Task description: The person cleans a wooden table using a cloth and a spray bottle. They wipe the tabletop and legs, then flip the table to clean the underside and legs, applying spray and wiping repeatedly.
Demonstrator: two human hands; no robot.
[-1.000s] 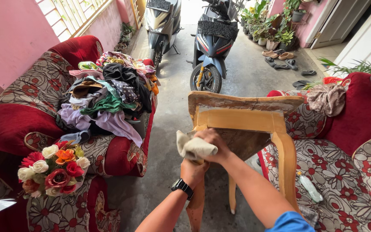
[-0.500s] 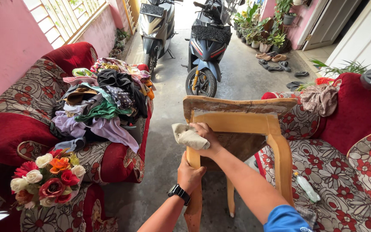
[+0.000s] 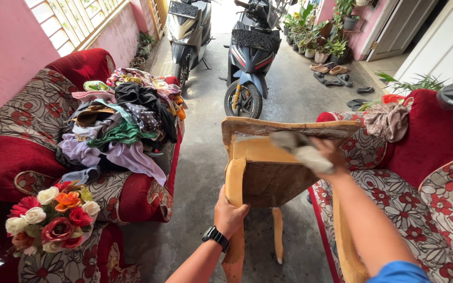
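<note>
The left hand (image 3: 230,212) wraps its fingers around the leg of the tipped wooden stool (image 3: 268,173). The right hand (image 3: 330,153) pinches a cloth (image 3: 301,147), pressed against the stool's frame beneath the fingertips.

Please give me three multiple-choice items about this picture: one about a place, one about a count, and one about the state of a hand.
1. Where does the heap of clothes lie?
A. on the floor
B. on the red armchair on the left
C. on a scooter

2. How many scooters stand in the passage?
A. one
B. two
C. four

3. What does the right hand do?
A. it presses a cloth on the wooden chair
B. it hangs free
C. it holds flowers

Answers:
1 B, the clothes cover the armchair seat.
2 B, two are parked side by side.
3 A, the cloth lies under the fingers on the wood, while the left hand grips a chair leg.
</note>
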